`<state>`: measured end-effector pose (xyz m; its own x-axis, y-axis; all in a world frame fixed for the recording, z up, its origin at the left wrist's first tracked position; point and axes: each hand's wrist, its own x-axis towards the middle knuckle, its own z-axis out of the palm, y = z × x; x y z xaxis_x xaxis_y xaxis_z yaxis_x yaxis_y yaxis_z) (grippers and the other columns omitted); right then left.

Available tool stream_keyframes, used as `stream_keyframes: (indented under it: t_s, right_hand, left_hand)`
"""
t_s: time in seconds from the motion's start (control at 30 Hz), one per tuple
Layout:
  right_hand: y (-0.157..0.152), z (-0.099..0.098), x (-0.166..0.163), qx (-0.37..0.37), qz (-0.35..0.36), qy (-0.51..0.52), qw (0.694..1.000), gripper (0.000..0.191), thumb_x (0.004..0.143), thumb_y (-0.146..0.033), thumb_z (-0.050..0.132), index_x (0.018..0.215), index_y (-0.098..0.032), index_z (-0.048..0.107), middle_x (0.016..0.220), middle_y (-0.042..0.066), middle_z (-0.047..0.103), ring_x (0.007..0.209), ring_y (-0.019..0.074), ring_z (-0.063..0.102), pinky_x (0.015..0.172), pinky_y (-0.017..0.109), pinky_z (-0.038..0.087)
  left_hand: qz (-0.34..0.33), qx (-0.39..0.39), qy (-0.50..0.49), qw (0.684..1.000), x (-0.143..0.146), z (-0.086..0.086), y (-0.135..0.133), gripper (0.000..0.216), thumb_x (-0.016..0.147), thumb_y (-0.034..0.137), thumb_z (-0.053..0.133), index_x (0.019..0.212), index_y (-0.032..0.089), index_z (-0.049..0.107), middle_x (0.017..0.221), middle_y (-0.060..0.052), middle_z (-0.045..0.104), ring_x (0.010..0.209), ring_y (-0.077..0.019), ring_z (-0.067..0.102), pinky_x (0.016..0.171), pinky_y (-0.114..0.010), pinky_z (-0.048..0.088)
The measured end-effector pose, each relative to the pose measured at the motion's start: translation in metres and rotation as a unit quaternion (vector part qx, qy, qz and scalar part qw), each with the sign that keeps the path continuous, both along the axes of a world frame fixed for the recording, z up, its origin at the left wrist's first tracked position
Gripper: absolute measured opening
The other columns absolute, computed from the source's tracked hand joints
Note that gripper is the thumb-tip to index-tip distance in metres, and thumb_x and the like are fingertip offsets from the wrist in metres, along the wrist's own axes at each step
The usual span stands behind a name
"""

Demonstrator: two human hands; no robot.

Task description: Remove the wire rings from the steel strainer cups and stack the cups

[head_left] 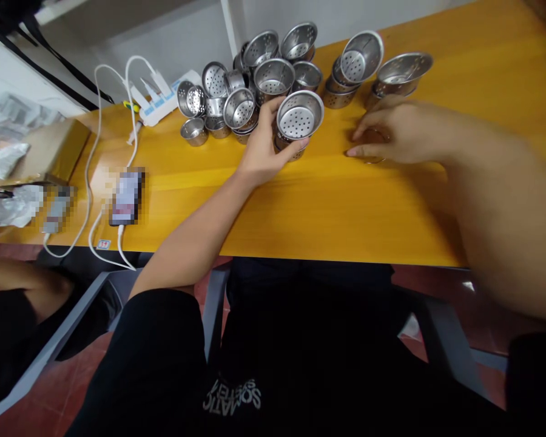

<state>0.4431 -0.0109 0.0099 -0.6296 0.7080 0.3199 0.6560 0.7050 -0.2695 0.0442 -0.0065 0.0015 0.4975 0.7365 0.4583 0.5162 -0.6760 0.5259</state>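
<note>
Closest to you is your black shirt (327, 364), whose pale print seems to read SOMATIC, with a second line that looks like SYSTEM. At the table (309, 230)'s near edge, a small label (104, 244) bears characters too small to read surely. Farther in, a phone (127, 197) lies with a white cable (121, 240) plugged in, presumably so it can charge; its screen is pixelated. Your left hand (264, 149) holds a perforated metal cup (299, 115) above the table, mouth tipped towards you, with what seems to be another cup under it; your thumb lies across the front and your fingers wrap behind, likely to keep the pair together. Your right hand (403, 130) is low over the table, thumb and fingers curved with a modest gap between; a thin curved rim shows there, but blur means you cannot tell whether they grip it. Beyond that hand sits a wide-mouthed cup (404, 73) on another, and left of it a leaning stack (359, 60). Behind your left hand, a cluster of cups (239, 109) is heaped and partly nested, probably to save room. Beside it, a white and blue power strip (164, 103) takes the cables; no brand is legible.
</note>
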Motion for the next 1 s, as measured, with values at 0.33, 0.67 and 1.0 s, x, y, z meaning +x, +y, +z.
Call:
stream_keyframes:
  t_s: [0.33,0.67,1.0]
  right_hand:
    - [-0.068,0.035,-0.092,0.022,-0.005,0.171,0.985,0.068,0.124,-0.074,0.075,0.185,-0.045,0.068,0.181,0.015,0.072,0.158,0.0416,0.078,0.135,0.069,0.071]
    - [-0.067,0.035,-0.104,0.023,-0.012,0.170,0.985,0.048,0.124,-0.079,0.071,0.155,-0.046,0.087,0.170,0.011,0.080,0.166,0.0419,0.074,0.149,0.074,0.060]
    - [-0.061,0.032,-0.103,-0.001,-0.070,0.156,0.985,0.047,0.120,-0.085,0.069,0.139,-0.047,0.089,0.159,0.008,0.086,0.156,0.0459,0.079,0.144,0.080,0.063]
  left_hand:
    - [-0.022,-0.019,-0.016,0.999,-0.003,-0.035,0.022,0.101,0.132,0.082,0.051,0.206,0.027,0.009,0.200,-0.025,0.054,0.188,-0.0364,0.062,0.158,-0.058,0.050]
    - [-0.053,-0.040,-0.011,0.998,-0.002,-0.027,0.012,0.101,0.130,0.086,0.054,0.201,0.023,0.020,0.192,-0.025,0.061,0.182,-0.0369,0.069,0.155,-0.062,0.053]
    - [-0.091,-0.014,0.062,0.994,0.015,-0.022,0.003,0.075,0.139,0.060,0.041,0.202,0.026,0.020,0.200,-0.020,0.051,0.197,-0.0343,0.053,0.156,-0.070,0.048]
